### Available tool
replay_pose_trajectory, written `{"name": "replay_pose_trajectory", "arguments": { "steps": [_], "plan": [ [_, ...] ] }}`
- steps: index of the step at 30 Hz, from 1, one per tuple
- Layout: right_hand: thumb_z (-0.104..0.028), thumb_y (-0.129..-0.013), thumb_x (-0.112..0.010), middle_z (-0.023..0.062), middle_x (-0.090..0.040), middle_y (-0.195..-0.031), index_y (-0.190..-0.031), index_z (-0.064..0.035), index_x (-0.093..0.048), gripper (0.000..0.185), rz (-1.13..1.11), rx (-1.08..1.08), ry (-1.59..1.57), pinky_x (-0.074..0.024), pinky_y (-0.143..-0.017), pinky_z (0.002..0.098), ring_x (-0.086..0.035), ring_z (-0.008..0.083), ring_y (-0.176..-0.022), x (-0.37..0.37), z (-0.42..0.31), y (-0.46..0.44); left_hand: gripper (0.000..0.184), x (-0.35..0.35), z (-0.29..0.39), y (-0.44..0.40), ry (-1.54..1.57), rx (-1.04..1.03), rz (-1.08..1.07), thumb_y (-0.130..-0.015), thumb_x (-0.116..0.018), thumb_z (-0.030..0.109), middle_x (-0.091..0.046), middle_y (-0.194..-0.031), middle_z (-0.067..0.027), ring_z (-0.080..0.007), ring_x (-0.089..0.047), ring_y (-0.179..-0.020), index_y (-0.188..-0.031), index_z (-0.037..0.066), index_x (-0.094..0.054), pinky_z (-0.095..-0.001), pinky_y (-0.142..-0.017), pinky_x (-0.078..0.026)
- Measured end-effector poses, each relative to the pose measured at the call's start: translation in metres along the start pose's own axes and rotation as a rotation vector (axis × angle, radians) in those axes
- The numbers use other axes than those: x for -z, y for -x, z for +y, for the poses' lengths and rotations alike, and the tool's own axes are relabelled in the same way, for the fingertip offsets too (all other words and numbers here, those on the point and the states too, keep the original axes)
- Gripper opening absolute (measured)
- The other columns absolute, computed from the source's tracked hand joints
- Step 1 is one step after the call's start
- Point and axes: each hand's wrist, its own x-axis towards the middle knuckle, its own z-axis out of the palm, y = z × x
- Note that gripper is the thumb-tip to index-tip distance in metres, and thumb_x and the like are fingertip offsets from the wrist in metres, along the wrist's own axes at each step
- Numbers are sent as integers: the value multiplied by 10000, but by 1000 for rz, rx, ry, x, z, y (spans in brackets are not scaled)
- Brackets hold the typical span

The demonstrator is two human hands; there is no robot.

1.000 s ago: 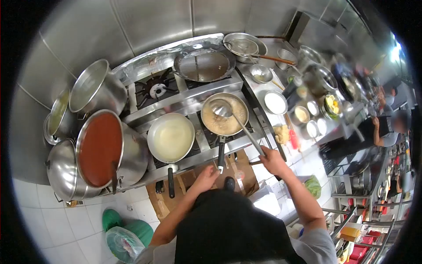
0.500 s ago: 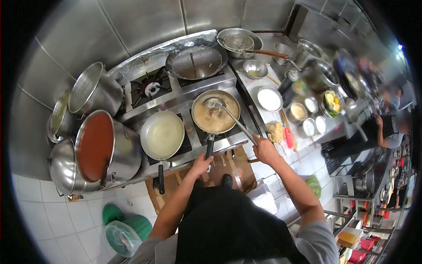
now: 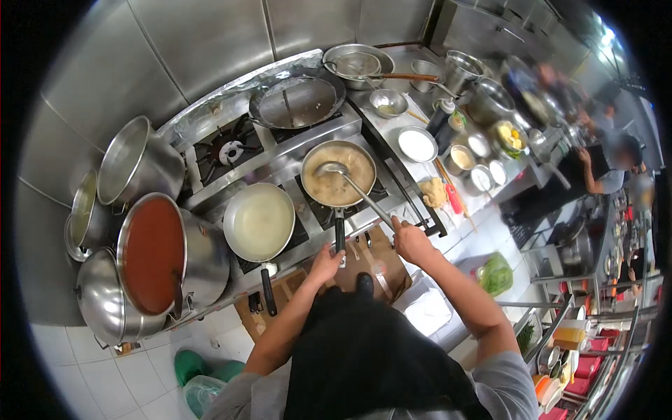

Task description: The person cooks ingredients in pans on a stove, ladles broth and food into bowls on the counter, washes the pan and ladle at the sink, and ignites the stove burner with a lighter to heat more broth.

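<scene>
I see a round silver metal frying pan [image 3: 322, 205] on the steel gas stove [image 3: 262, 168], its black handle pointing toward my camera. Mottled pale-brown liquid [image 3: 352, 157] covers its base. A long-handled steel ladle [image 3: 364, 194] slants over the lower-right rim, its bowl in the liquid, slightly left of centre.

R grip [image 3: 413, 243] w/ ladle [image 3: 331, 168] in pan [image 3: 304, 172].

One wide head-worn camera looks forward and down, from near, over the stove [image 3: 280, 152]
</scene>
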Motion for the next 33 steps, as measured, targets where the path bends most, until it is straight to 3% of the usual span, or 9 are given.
{"name": "replay_pose_trajectory", "arguments": {
  "steps": [3, 9, 16, 21, 25, 28, 30, 33],
  "plan": [
    [-72, -810, -488, 284, -608, -867, -1264, 111, -412, 495, -59, -20, 13, -521, -723, 454, -625, 408, -792, 23, -20, 6, 689, 4, -27, 0, -237, -168, 87, -873, -618, 400, -577, -1150, -232, -292, -599, -1000, -1342, -40, -369, -371, -850, -475],
    [-89, -806, -496, 283, -617, -858, -1237, 103, -450, 474, 25, -33, -16, -507, -743, 476, -622, 418, -793, 3, -24, 10, 688, 21, -36, 23, -182, -149, 37, -869, -618, 423, -555, -1194, -249, -325, -575, -1085, -1348, -11, -381, -392, -908, -458],
    [-100, -786, -551, 308, -609, -855, -1216, 60, -477, 464, 13, -81, -117, -488, -736, 494, -596, 463, -793, 24, -34, 11, 660, 36, -41, 36, -178, -149, 20, -878, -605, 430, -567, -1174, -248, -323, -580, -1076, -1331, -5, -402, -385, -900, -464],
    [-103, -813, -572, 244, -605, -920, -1269, -8, -473, 476, 244, -127, -144, -484, -739, 484, -596, 421, -837, 35, -29, 38, 538, 40, -56, 45, -18, -164, -70, -905, -587, 381, -594, -1132, -199, -251, -598, -1003, -1263, -3, -466, -337, -864, -472],
    [-110, -827, -575, 205, -581, -907, -1321, -72, -454, 510, 280, -203, -51, -484, -716, 478, -594, 398, -797, 34, -4, 48, 516, 50, -47, 66, -60, -128, -206, -920, -558, 394, -610, -1129, -171, -253, -603, -1013, -1224, -18, -496, -332, -881, -470],
    [-113, -826, -581, 209, -583, -901, -1316, -63, -455, 508, 312, -199, -112, -483, -713, 471, -593, 401, -797, 29, 25, 43, 478, 39, -58, 50, -16, -83, -201, -924, -560, 392, -619, -1073, -100, -196, -598, -956, -1234, 34, -500, -320, -830, -482],
    [-109, -823, -587, 224, -588, -885, -1311, -45, -453, 511, 316, -150, -170, -483, -713, 467, -592, 409, -805, 24, 41, 32, 481, 27, -50, 42, 340, 102, -157, -937, -530, 416, -630, -1021, -83, -181, -598, -957, -1228, 35, -497, -333, -807, -496],
    [-119, -828, -580, 257, -600, -885, -1281, 7, -450, 488, 251, 1, -196, -483, -725, 475, -598, 418, -820, 18, 59, 8, 484, 9, -24, 18, 483, 83, -126, -942, -512, 434, -636, -995, -77, -177, -605, -950, -1201, 25, -498, -346, -783, -512]
  ]
}}
